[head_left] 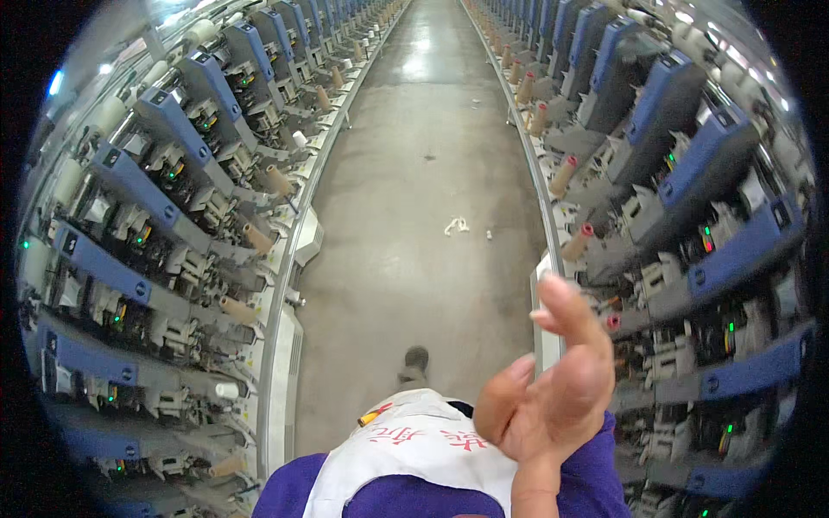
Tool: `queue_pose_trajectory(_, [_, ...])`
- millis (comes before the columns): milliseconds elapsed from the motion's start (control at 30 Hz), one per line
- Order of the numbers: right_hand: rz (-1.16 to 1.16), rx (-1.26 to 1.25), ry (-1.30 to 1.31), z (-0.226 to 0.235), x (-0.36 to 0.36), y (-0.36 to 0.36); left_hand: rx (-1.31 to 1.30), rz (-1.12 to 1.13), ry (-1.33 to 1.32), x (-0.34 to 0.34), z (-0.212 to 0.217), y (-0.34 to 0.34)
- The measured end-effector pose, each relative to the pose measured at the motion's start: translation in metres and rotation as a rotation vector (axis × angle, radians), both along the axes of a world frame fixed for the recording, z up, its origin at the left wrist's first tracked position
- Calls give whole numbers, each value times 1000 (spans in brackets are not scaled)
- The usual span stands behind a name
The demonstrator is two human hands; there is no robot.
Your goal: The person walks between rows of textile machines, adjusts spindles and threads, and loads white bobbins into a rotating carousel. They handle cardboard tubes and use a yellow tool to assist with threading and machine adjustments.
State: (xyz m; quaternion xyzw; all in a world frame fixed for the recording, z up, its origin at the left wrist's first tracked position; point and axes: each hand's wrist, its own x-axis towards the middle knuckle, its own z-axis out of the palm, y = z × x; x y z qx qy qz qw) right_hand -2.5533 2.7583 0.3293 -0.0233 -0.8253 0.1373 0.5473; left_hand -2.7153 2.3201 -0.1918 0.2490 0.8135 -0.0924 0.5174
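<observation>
My right hand (561,388) is raised in front of the right side of my body. Its thumb points up on the left, apart from the slightly bent fingers, and nothing shows in it. Nearest to it is the right-hand row of machines, whose low rail and light cover it partly hides. My left hand is out of view. I wear a white apron (414,475) with red markings over purple clothing. A small yellow and red tool (373,416) sticks out at the apron's front, its kind unclear.
Long rows of blue and grey winding machines (142,190) line both sides of a grey aisle floor (414,285). Yarn cones (583,237) stand along the rails. White yarn scraps (456,225) lie on the floor ahead. One dark shoe (417,356) shows below the apron.
</observation>
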Motion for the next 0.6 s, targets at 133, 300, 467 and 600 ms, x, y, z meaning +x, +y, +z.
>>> queue_pose_trajectory(133, [-142, 28, -75, -12, -87, 79, -39, 68, -15, -74, -19, 65])
queue_pose_trajectory(300, [-49, 175, 42, -10, -195, 178, -27, -114, 16, -240, -41, 213])
queue_pose_trajectory(467, [-90, 74, 112, -9, -280, 288, 326, 76, 330, -426, 14, 498])
queue_pose_trajectory(600, [349, 76, 208, -31, -359, 412, 633, -46, 357, -523, 81, 721])
